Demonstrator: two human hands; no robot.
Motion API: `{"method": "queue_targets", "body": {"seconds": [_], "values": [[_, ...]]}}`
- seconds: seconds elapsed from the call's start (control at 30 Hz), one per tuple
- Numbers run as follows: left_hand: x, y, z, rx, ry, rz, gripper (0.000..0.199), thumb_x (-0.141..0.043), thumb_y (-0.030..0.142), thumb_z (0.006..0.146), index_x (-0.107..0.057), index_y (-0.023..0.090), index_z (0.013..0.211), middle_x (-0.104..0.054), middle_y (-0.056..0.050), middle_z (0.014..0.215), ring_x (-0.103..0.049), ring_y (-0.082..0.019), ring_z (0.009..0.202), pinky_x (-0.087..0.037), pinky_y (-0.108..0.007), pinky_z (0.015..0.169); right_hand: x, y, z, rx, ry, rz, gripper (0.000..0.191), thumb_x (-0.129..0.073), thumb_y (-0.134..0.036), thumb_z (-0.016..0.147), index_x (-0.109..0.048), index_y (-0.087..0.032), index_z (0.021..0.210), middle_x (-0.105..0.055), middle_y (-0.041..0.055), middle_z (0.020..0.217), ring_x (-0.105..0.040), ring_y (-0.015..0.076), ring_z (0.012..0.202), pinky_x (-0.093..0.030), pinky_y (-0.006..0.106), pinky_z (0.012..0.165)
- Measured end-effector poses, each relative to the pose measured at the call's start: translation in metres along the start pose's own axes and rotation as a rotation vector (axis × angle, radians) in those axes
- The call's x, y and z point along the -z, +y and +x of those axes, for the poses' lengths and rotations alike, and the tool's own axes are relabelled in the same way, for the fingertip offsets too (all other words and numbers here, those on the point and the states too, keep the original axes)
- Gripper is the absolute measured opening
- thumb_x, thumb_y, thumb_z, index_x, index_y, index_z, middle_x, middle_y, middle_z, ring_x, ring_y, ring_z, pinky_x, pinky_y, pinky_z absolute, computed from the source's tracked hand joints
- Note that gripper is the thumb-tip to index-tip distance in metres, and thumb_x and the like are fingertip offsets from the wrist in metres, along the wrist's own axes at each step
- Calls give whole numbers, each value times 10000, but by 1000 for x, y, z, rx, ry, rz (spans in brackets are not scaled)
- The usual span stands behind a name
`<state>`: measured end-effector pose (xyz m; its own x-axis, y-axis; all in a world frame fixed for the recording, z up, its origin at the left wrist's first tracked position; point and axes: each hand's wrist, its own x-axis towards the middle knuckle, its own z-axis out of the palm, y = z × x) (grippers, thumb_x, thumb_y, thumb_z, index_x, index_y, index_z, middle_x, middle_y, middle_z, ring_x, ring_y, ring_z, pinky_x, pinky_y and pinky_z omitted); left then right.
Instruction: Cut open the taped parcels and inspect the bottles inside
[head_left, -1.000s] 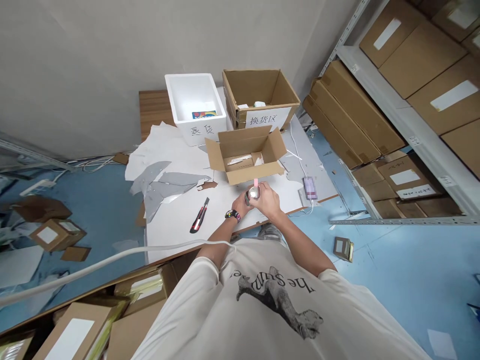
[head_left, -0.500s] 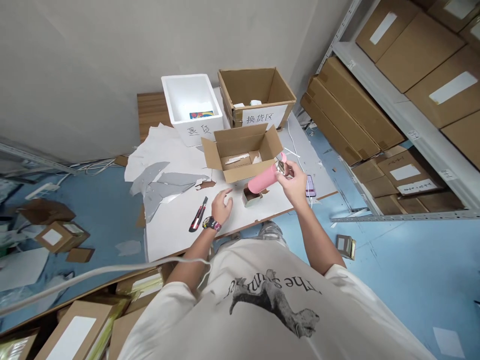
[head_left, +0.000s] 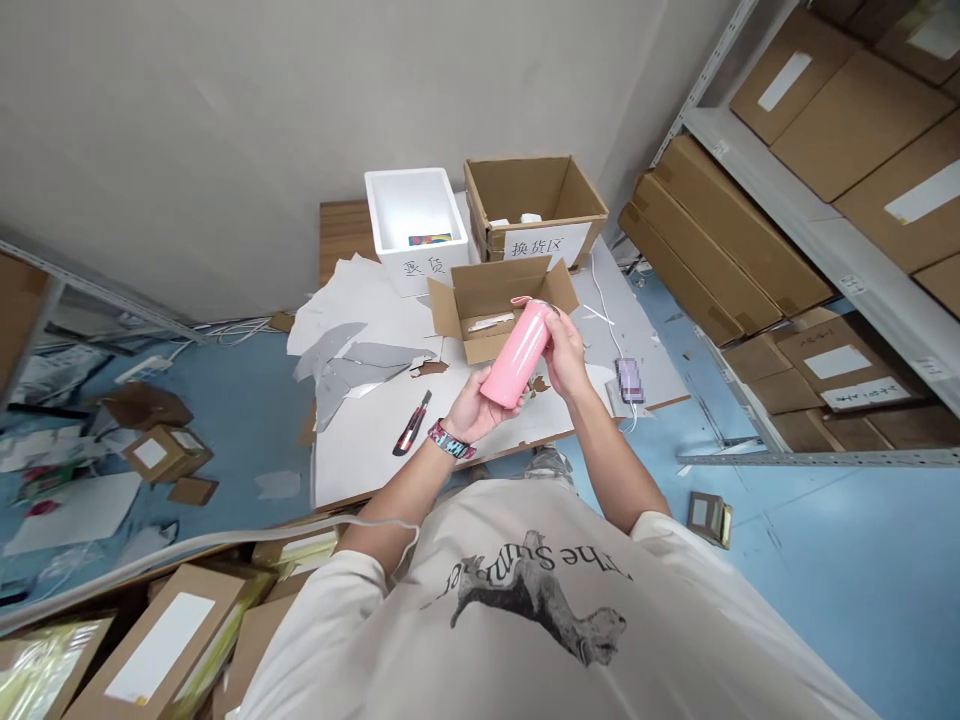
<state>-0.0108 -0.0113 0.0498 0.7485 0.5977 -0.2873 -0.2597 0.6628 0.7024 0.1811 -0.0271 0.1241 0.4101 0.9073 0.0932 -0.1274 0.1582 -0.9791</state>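
A pink bottle (head_left: 517, 358) is held tilted between my two hands, above the table's front part. My left hand (head_left: 480, 408) cups its lower end from below, with a patterned band on the wrist. At the bottle's upper end my right hand (head_left: 566, 352) has its fingers closed round the neck, where a pink loop sticks out. Behind the bottle stands an open cardboard box (head_left: 480, 345) with paper scraps inside. To the left of my left hand, a red and black box cutter (head_left: 412, 422) lies on the white table covering (head_left: 352, 465). The small box seen earlier is hidden.
A white foam box (head_left: 416, 260) and a large carton (head_left: 536, 175) with handwritten labels stand at the back. A phone (head_left: 630, 380) with a cable lies at the right. Shelves of cartons (head_left: 847, 90) rise at the far right.
My left hand has risen and taken hold of the bottle's lower end. The bottle has turned more upright, still in my right hand. The view has shifted, so the table sits farther right.
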Motion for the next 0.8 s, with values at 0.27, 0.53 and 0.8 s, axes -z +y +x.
{"method": "queue_targets", "body": {"seconds": [0.27, 0.53, 0.8], "values": [[-31, 20, -27, 70, -59, -296, 650, -723, 644, 1036, -682, 151, 1457, -799, -155, 1115, -772, -219, 849, -676, -316, 748, -13, 2, -6, -38, -52, 144, 756, -819, -716, 945, -648, -388, 1604, -761, 52, 1451, -742, 256, 1139, -689, 403, 936], [-46, 31, -40, -6, -48, -286, 595, -643, 610, 1104, -735, 97, 1391, -816, -178, 1119, -788, -232, 906, -682, -315, 794, -27, -12, -9, -38, -111, 115, 808, -744, -759, 985, -593, -375, 1680, -755, 81, 1452, -736, 280, 1173, -697, 416, 932], [-50, 39, -48, 5, -93, -342, 708, -617, 710, 1091, -714, 127, 1481, -814, -180, 1208, -779, -216, 904, -691, -323, 791, -31, -15, -7, -40, -106, 186, 711, -769, -706, 965, -641, -377, 1582, -759, 43, 1425, -734, 251, 1157, -684, 382, 906]]}}
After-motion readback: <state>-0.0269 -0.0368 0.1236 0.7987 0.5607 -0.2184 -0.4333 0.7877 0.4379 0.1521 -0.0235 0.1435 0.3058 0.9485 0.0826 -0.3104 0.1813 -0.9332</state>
